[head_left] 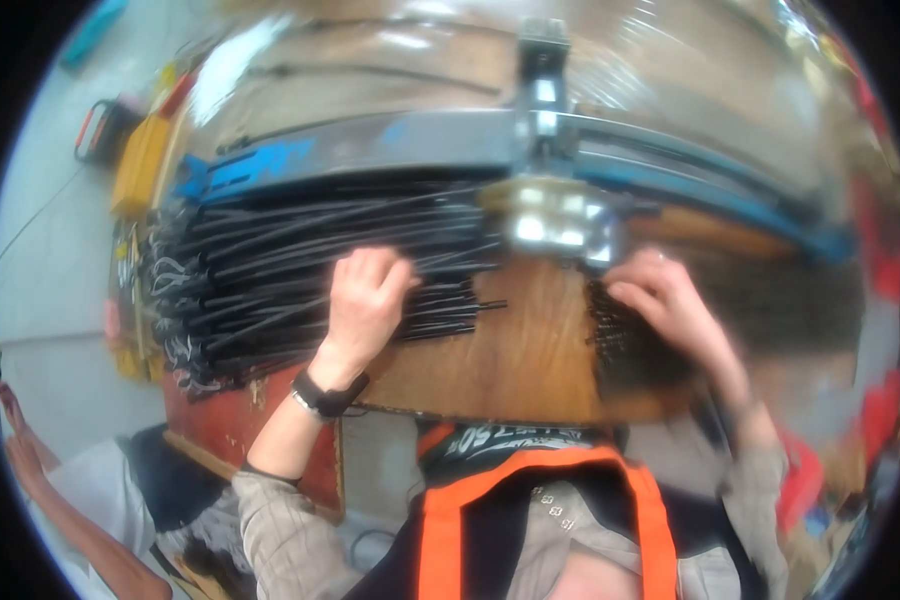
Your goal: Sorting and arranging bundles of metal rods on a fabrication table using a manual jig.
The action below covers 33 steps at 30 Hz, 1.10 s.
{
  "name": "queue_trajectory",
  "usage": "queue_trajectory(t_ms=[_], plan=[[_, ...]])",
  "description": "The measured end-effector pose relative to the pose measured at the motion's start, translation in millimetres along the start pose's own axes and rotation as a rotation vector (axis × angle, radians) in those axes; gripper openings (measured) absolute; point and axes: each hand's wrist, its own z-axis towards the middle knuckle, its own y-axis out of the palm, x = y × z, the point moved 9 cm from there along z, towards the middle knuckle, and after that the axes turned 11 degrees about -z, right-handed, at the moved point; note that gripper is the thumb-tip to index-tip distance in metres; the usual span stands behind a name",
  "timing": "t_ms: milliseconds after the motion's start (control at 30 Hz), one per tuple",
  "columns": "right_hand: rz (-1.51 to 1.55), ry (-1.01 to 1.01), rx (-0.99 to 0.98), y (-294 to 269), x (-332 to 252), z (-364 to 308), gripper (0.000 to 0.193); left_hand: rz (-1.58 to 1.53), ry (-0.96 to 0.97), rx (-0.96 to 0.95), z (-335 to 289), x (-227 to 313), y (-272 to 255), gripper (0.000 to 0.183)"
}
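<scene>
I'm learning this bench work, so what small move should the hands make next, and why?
Perhaps bring the left hand toward the metal fixture: it is curled over the black rods, apart from the fixture, while the right hand is close beside it.

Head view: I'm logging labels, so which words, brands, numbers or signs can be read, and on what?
Dark apron cloth: white lettering, partly blurred; not copied here.
Shirt front: small pale marks, too small to read.
Black rods: no readable text.
</scene>
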Motion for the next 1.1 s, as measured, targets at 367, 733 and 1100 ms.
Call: queue_trajectory(t_ms=[367,733,1100], plan=[[-0.103,-0.086,0.067,19,-25,-10,0.023,-0.160,0.207,-0.167,23,82,4,0.033],[-0.496,-0.403,0.535,-3,-55,-66,0.034,-0.210,0.189,-0.432,36,128,23,0.034],[-0.601,0.064,0.798,-121,87,-123,0.041,0.069,0.373,-0.224,171,171,-39,0.063]])
